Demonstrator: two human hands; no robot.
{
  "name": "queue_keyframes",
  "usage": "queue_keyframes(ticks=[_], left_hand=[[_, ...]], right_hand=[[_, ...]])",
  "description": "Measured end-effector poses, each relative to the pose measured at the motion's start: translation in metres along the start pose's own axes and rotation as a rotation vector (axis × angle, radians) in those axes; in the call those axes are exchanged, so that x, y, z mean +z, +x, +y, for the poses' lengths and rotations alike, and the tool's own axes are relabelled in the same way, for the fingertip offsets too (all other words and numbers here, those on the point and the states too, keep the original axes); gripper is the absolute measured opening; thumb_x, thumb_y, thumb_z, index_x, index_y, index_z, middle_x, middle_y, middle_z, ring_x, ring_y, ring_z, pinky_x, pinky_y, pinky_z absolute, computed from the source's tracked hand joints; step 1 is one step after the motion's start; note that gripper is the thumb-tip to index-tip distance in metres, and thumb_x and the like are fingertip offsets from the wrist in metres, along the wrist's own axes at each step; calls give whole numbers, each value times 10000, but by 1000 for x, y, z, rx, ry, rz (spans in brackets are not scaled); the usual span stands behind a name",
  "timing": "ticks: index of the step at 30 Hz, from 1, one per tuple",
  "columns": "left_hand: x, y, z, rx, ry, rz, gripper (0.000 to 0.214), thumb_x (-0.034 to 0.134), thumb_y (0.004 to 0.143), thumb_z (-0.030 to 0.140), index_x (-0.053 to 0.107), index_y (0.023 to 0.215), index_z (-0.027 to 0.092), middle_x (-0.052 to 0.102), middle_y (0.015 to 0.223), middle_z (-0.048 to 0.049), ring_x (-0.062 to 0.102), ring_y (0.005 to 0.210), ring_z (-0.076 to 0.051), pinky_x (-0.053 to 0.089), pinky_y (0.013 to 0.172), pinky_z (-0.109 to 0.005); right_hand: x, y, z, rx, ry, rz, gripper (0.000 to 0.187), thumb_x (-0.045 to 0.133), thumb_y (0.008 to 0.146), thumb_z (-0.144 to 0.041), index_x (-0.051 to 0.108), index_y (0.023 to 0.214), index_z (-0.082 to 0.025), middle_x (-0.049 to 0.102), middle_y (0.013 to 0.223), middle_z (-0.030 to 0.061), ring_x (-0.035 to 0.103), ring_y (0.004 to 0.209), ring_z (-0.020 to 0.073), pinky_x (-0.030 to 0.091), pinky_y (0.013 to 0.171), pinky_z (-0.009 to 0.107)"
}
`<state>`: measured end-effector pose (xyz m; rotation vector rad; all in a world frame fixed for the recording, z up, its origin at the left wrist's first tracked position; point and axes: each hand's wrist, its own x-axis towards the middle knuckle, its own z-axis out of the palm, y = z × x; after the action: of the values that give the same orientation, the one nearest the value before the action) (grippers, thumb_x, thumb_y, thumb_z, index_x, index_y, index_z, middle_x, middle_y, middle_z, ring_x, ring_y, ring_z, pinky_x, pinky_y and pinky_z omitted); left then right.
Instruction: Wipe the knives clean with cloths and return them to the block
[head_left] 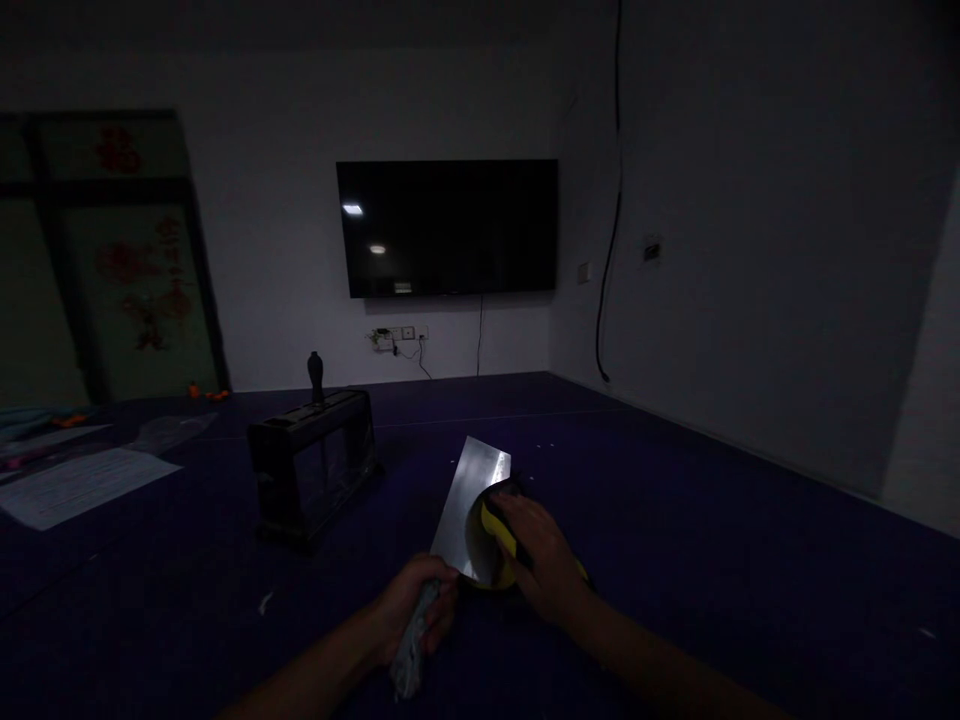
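My left hand [417,605] is closed around the pale, mottled handle [409,655] of a cleaver. Its broad, shiny rectangular blade [460,500] points up and away from me. My right hand [541,548] is closed on a yellow-and-black thing [499,528], bent along the right side of the blade; it looks flexible, but I cannot tell its kind. Fingers cover part of it and of the blade's right edge. To the left on the floor stands a black holder [311,465] with see-through sides and a dark handle [316,377] upright from its top.
Papers [86,485] and clear plastic [172,432] lie on the dark blue floor [675,560] at left, with small orange items [217,395] by the door [135,280]. A television [450,230] hangs on the far wall; a black cable [616,200] runs down the right wall.
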<state>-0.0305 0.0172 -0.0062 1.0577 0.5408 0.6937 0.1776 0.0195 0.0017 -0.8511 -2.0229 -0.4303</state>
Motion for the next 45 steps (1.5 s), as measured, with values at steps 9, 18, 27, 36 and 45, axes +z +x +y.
queue_keyframes(ticks=[9, 18, 27, 36, 45], left_hand=[[4, -2, 4, -43, 10, -31, 222, 493, 642, 301, 431, 466, 179, 338, 284, 48, 330, 197, -106, 138, 221, -198], [7, -5, 5, -40, 32, -32, 196, 475, 662, 271, 454, 494, 172, 354, 296, 50, 354, 209, -107, 183, 217, -192], [7, -4, 3, -33, 73, 13, 175, 477, 655, 272, 461, 514, 170, 350, 305, 58, 352, 208, -109, 173, 217, -200], [7, -7, 3, 6, 84, 58, 162, 517, 648, 267, 459, 539, 162, 349, 304, 69, 355, 216, -89, 167, 249, -185], [11, -8, 4, -5, 94, 70, 107, 534, 624, 255, 490, 611, 158, 353, 308, 84, 331, 204, -86, 168, 235, -178]], right_hand=[[3, 3, 3, 217, -13, 51, 495, 405, 882, -294, 325, 1358, -182, 430, 1348, 115, 397, 1236, 254, 365, 994, 461], [7, 3, 10, 311, 18, 73, 484, 388, 896, -353, 346, 1346, -179, 424, 1351, 121, 379, 1247, 260, 357, 996, 474], [6, 0, 12, 269, -1, 100, 429, 426, 872, -313, 445, 1281, -184, 509, 1275, 123, 468, 1172, 274, 403, 946, 480], [3, -1, 4, 166, 10, 85, 452, 427, 841, -242, 429, 1291, -196, 548, 1231, 113, 519, 1113, 267, 424, 916, 468], [3, 4, 5, 281, -66, 91, 481, 399, 880, -309, 347, 1343, -193, 454, 1329, 101, 404, 1225, 260, 354, 984, 472]])
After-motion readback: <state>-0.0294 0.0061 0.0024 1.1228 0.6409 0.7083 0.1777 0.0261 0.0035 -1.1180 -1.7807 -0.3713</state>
